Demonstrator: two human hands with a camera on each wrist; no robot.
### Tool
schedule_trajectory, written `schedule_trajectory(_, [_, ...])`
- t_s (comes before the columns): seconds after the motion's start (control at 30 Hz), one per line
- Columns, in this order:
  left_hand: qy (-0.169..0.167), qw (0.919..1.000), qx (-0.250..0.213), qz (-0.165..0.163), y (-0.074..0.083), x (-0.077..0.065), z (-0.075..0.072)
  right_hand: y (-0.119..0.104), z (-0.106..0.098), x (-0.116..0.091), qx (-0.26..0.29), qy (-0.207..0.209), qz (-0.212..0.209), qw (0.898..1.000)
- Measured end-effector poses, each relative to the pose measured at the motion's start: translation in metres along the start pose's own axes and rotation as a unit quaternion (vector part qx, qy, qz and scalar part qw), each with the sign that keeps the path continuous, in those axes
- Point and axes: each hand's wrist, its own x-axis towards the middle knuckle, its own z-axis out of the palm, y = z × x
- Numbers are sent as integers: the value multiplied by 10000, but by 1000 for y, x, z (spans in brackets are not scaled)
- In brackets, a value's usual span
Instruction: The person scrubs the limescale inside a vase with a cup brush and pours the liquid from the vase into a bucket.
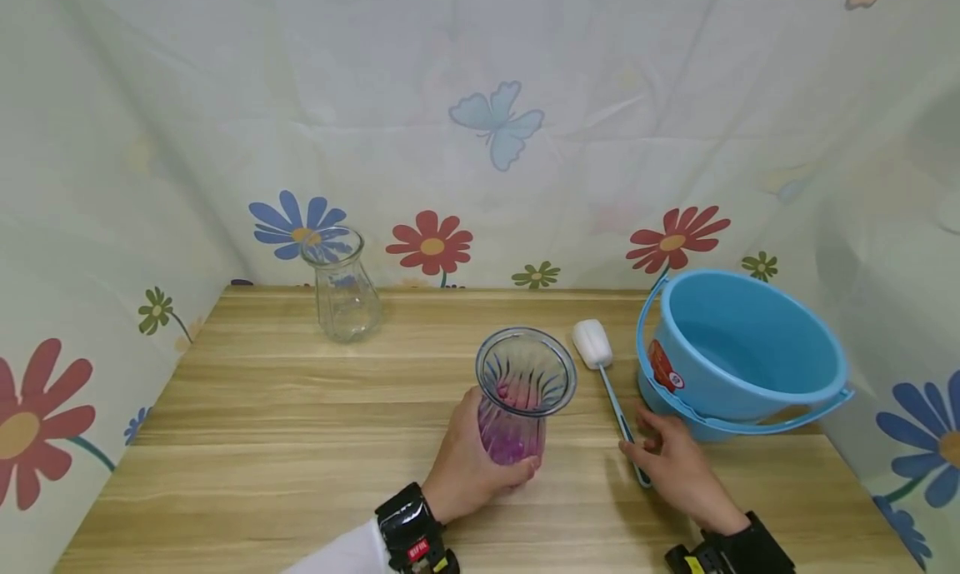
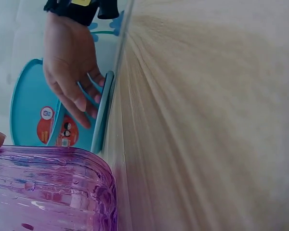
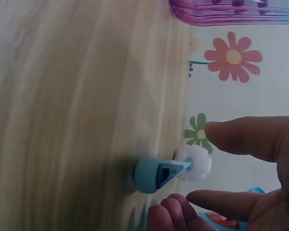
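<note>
My left hand (image 1: 465,466) grips a ribbed glass vase (image 1: 512,442) tinted pink-purple, with a wide bluish rim. In the left wrist view the vase (image 2: 53,190) fills the lower left corner, its base close to the tabletop. A sponge bottle brush (image 1: 617,407) with a white head and light-blue handle lies on the table to the vase's right. Over the handle's near end is my right hand (image 1: 678,467), thumb and fingers spread. The right wrist view shows a gap between the thumb and fingers, with the brush handle (image 3: 147,175) beyond the fingertips.
A light-blue bucket (image 1: 705,391) with its carrying handle lowered stands on the right, just beyond my right hand. Towards the back left stands a clear glass vase (image 1: 348,303). A flower-print cloth (image 1: 585,174) hangs behind and beside the wooden table (image 1: 247,441).
</note>
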Motion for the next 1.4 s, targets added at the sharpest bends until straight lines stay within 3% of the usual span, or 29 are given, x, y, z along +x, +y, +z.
schedule_trajectory(0.33, [-19, 10000, -2, -18, -1, 0, 0, 6, 6, 2, -763, 28, -284, 9967])
schedule_trajectory(0.83, [-3, 10000, 18, 28, -1, 0, 0, 6, 14, 1, -1274, 224, -707, 9891])
schedule_trajectory(1.1, [22, 9998, -45, 215, -2, 2, 0, 1, 13, -5, -1054, 135, -436, 9934])
schedule_trajectory(1.4, [10, 9999, -59, 141, -3, 1, 0, -7, 11, -15, -645, 167, -277, 9974])
